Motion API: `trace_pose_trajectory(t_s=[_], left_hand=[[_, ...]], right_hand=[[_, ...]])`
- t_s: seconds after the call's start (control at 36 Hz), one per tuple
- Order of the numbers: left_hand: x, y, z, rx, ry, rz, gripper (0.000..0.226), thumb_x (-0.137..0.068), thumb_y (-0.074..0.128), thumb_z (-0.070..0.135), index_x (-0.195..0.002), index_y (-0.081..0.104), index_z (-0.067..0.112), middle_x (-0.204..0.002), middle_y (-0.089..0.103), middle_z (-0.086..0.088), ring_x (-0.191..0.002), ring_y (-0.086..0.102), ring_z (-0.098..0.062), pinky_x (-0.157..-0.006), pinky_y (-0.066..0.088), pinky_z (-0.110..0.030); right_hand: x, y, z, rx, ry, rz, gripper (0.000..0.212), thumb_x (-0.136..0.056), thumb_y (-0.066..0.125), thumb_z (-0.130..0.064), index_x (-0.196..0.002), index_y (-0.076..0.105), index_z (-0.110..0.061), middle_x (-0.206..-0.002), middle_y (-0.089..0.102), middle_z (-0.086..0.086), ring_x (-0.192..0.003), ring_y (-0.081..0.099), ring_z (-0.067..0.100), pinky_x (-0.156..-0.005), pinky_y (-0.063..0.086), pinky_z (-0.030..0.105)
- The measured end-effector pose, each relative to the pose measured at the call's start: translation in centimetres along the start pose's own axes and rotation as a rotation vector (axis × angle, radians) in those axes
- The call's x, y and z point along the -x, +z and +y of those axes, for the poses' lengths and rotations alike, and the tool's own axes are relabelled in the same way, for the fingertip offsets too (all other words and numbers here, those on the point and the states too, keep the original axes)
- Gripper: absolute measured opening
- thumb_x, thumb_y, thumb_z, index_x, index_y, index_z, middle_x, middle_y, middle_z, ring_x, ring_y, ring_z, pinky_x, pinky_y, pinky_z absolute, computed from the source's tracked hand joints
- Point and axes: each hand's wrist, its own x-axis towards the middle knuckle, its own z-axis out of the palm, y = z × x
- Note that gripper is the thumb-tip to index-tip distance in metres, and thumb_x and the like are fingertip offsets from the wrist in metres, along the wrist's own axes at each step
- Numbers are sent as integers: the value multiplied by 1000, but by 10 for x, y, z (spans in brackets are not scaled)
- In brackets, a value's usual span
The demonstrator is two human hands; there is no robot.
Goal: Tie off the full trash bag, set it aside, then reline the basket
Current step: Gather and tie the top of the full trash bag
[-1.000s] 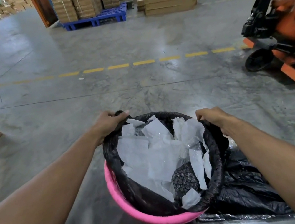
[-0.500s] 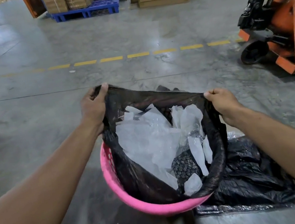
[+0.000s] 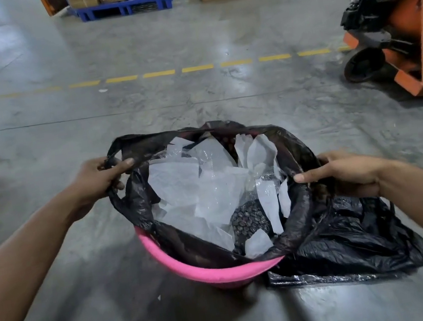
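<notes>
Black trash bag rim pinched between left hand; right hand

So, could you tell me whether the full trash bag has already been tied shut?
No, the trash bag gapes open in the pink basket, its rim held apart by the left hand and right hand.

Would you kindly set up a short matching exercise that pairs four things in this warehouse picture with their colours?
Things:
1. basket
2. trash bag
3. pallet
4. pallet jack

Colours:
A. orange
B. black
C. pink
D. blue

Pairs: 1-C, 2-B, 3-D, 4-A
</notes>
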Motion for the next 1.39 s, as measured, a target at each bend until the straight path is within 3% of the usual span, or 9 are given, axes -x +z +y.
trace_pose_trajectory(t_s=[0.06, 0.19, 0.42, 0.72, 0.86, 1.0, 1.14, 1.28, 1.39], left_hand=[[7, -2, -3, 33, -79, -77, 25, -84, 75, 43, -80, 67, 19, -54, 47, 8, -48, 51, -11, -49, 39, -21], [25, -9, -4, 118, -130, -46, 28, -94, 67, 36, -75, 58, 18, -52, 36, 7, -42, 38, -9, -49, 37, -22], [50, -30, 12, 431, -166, -46, 30, -93, 66, 26, -64, 60, 25, -47, 41, 12, -41, 36, -5, -41, 39, -15], [67, -15, 76, 692, 146, -134, 37, -97, 60, 34, -65, 73, 20, -84, 70, 7, -105, 63, -14, -97, 46, -31], [77, 11, 85, 815, 229, -267, 42, -96, 56, 32, -58, 67, 17, -129, 72, -13, -129, 64, -20, -107, 48, -41], [83, 39, 100, 787, 326, -253, 13, -89, 60, 24, -89, 68, 15, -101, 74, -13, -116, 68, -29, -107, 49, -44], [90, 69, 107, 396, 447, -189, 53, -75, 72, 18, -127, 61, 22, -101, 71, -27, -96, 68, -28, -91, 50, -38], [91, 95, 107, 213, 540, -246, 66, -75, 73, 16, -138, 55, 21, -74, 74, 4, -76, 70, -13, -77, 52, -18], [95, 116, 109, 147, 569, -300, 53, -82, 77, 4, -130, 58, 16, -76, 68, 5, -64, 63, -14, -64, 55, -33]], right_hand=[[6, 4, 9, -64, 21, 17, 40, -74, 88, -17, -106, 73, 2, -99, 77, 21, -73, 71, 31, -89, 58, 55], [22, 6, 8, -130, -5, 196, 40, -62, 89, -16, -95, 72, 0, -73, 72, 10, -42, 49, 10, -41, 45, 19], [22, 1, -54, -189, -30, 292, 23, -94, 66, -35, -78, 65, -20, -44, 51, -8, -56, 43, 10, -63, 37, 24], [65, 45, -100, -96, -50, 202, 15, -83, 76, -28, -74, 66, -23, -68, 61, -5, -71, 56, 14, -73, 44, 32], [86, 43, -61, -246, -329, 425, 11, -84, 75, -23, -75, 70, -21, -73, 69, -5, -69, 61, 14, -70, 44, 30], [74, 52, -71, -48, -554, 645, 18, -87, 74, -25, -74, 72, -14, -91, 64, 9, -90, 56, 21, -81, 43, 35], [51, 82, -112, 98, -561, 487, 16, -95, 67, -23, -89, 68, -8, -93, 65, 12, -92, 60, 22, -84, 47, 39], [47, 107, -145, 783, -637, 440, 33, -93, 69, -26, -82, 71, 5, -86, 74, 23, -79, 66, 28, -71, 46, 33], [58, 127, -162, 1135, -718, 397, 36, -93, 68, -35, -83, 75, -1, -85, 75, 20, -83, 68, 35, -76, 54, 43]])
